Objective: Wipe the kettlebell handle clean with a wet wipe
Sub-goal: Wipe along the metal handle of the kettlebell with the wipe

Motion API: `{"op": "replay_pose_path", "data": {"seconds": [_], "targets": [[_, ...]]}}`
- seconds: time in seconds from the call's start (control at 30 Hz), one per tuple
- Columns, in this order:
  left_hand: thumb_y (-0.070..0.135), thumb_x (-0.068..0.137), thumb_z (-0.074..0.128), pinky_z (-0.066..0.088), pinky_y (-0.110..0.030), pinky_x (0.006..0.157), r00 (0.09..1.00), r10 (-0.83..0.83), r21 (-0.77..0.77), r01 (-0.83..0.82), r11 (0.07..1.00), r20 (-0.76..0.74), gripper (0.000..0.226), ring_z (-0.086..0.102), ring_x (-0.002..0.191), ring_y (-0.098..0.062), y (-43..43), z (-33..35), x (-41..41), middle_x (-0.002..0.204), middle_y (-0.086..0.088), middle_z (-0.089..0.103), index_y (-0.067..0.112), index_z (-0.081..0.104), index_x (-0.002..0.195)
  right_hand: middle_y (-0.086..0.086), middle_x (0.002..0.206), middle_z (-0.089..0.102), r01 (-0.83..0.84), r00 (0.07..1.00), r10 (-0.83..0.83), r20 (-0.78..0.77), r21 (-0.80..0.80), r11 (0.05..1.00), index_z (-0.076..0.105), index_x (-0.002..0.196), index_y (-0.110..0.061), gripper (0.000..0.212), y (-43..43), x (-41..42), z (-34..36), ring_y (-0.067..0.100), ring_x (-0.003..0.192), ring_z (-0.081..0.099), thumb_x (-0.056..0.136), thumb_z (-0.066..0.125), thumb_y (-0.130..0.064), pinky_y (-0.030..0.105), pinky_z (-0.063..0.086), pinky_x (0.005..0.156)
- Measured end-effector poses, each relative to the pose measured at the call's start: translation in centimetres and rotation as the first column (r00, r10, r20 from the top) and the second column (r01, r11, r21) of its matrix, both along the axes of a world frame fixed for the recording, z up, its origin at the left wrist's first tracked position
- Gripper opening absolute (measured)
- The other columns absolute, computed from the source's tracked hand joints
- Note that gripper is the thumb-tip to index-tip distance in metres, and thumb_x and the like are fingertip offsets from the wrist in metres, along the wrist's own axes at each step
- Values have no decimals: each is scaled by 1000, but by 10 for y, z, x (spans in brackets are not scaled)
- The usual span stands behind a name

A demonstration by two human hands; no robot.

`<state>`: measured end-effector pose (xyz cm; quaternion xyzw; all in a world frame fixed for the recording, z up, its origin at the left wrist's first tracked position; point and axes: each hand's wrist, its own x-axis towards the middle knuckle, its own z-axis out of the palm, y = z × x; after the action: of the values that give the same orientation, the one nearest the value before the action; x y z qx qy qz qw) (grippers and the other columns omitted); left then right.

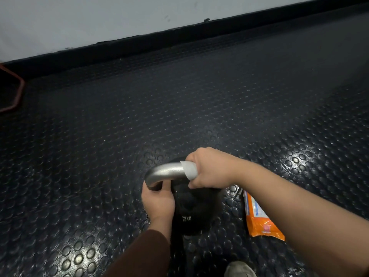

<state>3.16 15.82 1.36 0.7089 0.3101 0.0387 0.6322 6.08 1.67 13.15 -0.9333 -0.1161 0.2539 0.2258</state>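
Wiping grip confirmed: your right hand [211, 170] clamps a white wet wipe [189, 171] round the handle [165, 172].
The kettlebell [191, 212] stands on the studded floor [179, 96], well short of its far edge. Your right fingers curl tight over wet wipe and bar at the handle's right end. Your left hand [157, 202] holds the handle's left foot, thumb pressed on it; its other fingers are hidden. An orange packet [257, 218] lies just right of the kettlebell.

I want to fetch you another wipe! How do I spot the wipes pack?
Look at the dark studded floor and find the black kettlebell with the silver handle. Just to its right, lying flat, is the wipes pack. It is the only bright orange thing, with a white and blue label.
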Motion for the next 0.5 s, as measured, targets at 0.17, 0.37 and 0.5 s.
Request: {"op": "replay_pose_path", "data": {"seconds": [0.17,0.37,0.5], "targets": [[21,83,71,40,-21,62,1000,5,8,-5,1000,0,14,56,72,-1,0,-2,1,78,8,62,15,61,91,-3,71,62,29,1000,-29,2,2,1000,59,89,-22,20,2,-2,3,20,69,62,75,73,-28,29,47,57],[25,82,71,45,-31,72,1000,-4,-17,3,1000,-7,17,62,79,-8,2,-6,1,84,4,67,16,63,94,-7,80,51,146,904,-73,422,-142,979,50,98,-23,16,13,-24,-17,22,75,57,84,58,-26,32,44,63],[26,83,71,44,-27,66,1000,-6,-11,6,1000,3,14,60,77,-5,2,-7,1,82,7,66,18,62,92,-4,79,56,84,944,-30,328,-150,985,51,92,-24,14,8,-17,-12,24,73,56,81,59,-23,31,39,61]]}}
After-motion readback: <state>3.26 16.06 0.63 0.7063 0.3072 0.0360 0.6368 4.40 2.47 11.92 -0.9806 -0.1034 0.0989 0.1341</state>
